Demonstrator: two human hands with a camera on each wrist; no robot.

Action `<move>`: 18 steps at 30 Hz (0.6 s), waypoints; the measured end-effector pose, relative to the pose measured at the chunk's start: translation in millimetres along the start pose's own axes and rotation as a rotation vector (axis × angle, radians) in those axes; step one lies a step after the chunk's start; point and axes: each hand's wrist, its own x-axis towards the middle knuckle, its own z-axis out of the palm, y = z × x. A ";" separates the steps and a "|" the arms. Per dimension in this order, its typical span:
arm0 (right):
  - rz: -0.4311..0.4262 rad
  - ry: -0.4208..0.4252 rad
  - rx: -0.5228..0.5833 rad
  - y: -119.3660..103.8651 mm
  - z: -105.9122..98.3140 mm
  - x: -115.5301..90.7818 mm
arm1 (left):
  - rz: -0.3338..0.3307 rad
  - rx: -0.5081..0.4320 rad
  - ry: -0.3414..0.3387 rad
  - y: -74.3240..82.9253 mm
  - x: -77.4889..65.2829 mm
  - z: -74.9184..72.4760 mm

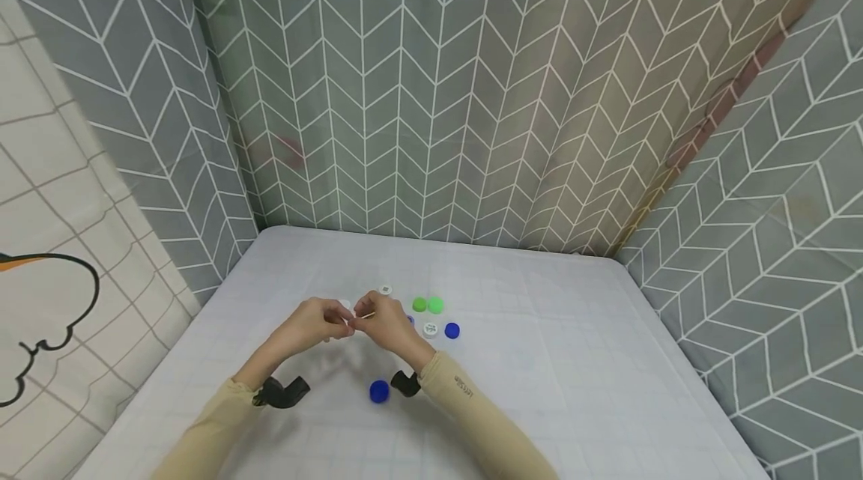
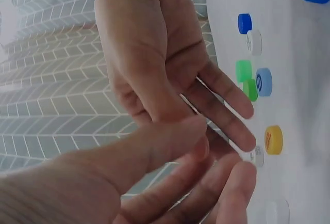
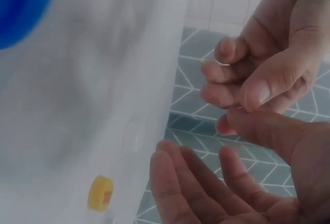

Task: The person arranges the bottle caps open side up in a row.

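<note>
My left hand (image 1: 315,326) and right hand (image 1: 387,324) meet above the white table, thumb tips and forefingers together. In the right wrist view, the left hand (image 3: 276,53) comes from the upper right, and its thumb touches the right hand's thumb (image 3: 268,128). The right hand's other fingers (image 3: 167,188) are spread. Whatever may lie between the fingertips is hidden or too small to make out. Below the hands in the left wrist view are a yellow cap (image 2: 274,140), a white cap (image 2: 257,156) and a clear cap (image 2: 278,211).
Right of the hands lie two green caps (image 1: 419,305), a white cap (image 1: 430,330) and a dark blue cap (image 1: 452,330). A light blue cap (image 2: 264,82) sits beside the green ones. A larger blue cap (image 1: 379,392) lies nearer me between the forearms. Patterned curtains (image 1: 431,90) surround the table (image 1: 573,390).
</note>
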 end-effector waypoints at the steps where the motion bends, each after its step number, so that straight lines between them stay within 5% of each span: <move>1: 0.010 0.005 0.001 -0.3 1.9 3.1 | -0.011 0.003 0.021 -1.5 0.7 -1.1; 9: 0.027 0.026 -0.053 2.1 12.0 19.7 | -0.074 0.077 0.171 -17.0 8.2 -11.8; 18: 0.048 0.024 -0.093 1.4 19.6 32.6 | -0.102 0.110 0.202 -39.2 22.9 -14.2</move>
